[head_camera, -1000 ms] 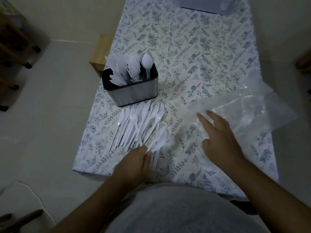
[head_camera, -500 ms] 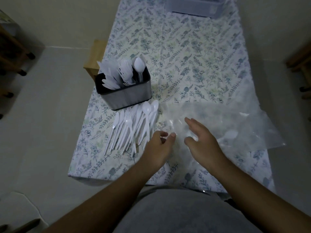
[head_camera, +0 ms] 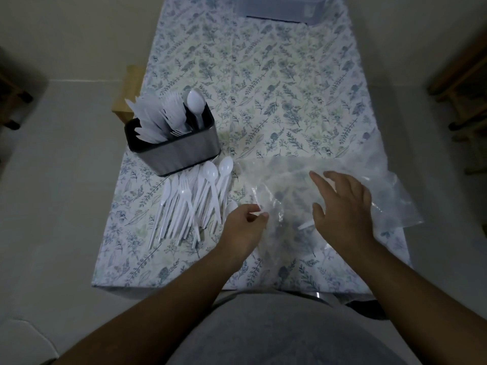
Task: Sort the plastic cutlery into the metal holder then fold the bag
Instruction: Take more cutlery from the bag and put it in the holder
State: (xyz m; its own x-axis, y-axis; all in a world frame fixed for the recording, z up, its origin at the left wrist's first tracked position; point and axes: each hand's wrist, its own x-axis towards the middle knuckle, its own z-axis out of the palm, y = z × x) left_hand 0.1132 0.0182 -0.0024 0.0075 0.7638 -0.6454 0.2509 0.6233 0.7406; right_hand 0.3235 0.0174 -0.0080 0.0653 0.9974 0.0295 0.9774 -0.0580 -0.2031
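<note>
The metal holder stands at the table's left, holding white plastic knives, forks and one spoon. In front of it lies a loose pile of white cutlery, spoons on its right side. A clear plastic bag lies flattened on the right of the table, with one white piece still inside. My left hand is at the bag's left edge, thumb and forefinger pinched on the plastic. Over the middle of the bag is my right hand, spread open and holding nothing.
A flowered cloth covers the table. A translucent plastic box sits at the far end. A wooden stool stands by the table's left side, and wooden furniture is at the right wall.
My left hand left the cutlery pile and moved right to the bag's edge. The bag, raised a second ago, now lies flat, and my right hand has spread over it.
</note>
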